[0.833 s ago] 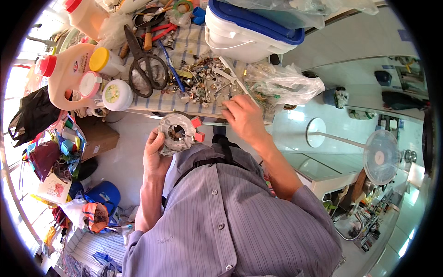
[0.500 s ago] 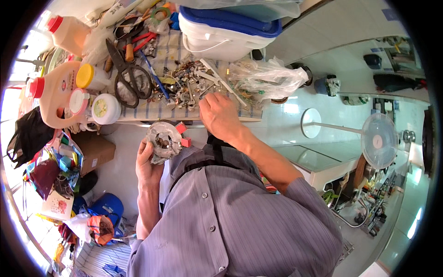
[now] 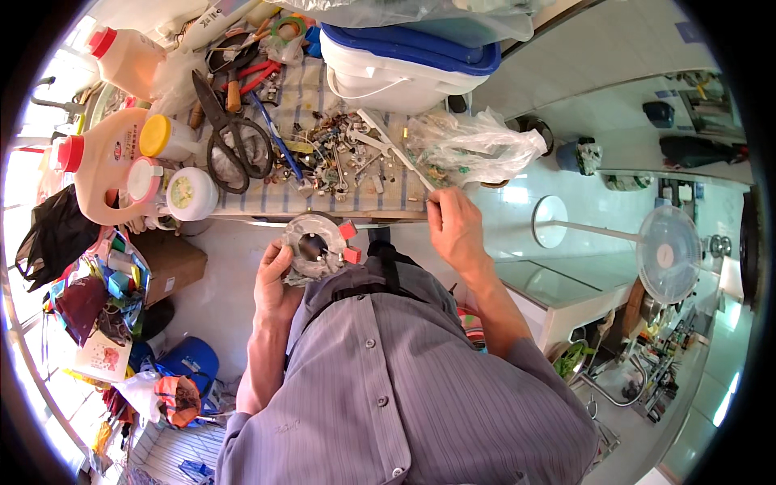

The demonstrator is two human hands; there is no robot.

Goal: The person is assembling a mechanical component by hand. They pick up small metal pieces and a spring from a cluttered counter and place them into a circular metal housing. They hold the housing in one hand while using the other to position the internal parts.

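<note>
My left hand point(image 3: 273, 275) grips the edge of a grey ring-shaped part point(image 3: 319, 263) with a round opening in its middle and two red blocks on its right side. It is held in front of my waist, just off the table's front edge. My right hand point(image 3: 457, 230) is at the table's front right, fingers curled together at the lower end of a long white strip point(image 3: 396, 149). Whether the fingers pinch the strip or something small is hidden. Left of the strip lies a heap of small screws and metal bits point(image 3: 335, 153) on the striped cloth point(image 3: 263, 194).
Large black scissors point(image 3: 234, 141) and a blue pen point(image 3: 277, 141) lie left of the heap. Jugs point(image 3: 109, 166) and a white round tub point(image 3: 191, 194) stand at the table's left. Behind is a white bucket point(image 3: 396, 81) with a blue lid; a clear plastic bag point(image 3: 477, 145) sits at right.
My right hand has moved right and nearer, from the heap of metal bits to the white strip's lower end. The ring has turned slightly, and its opening now looks darker.
</note>
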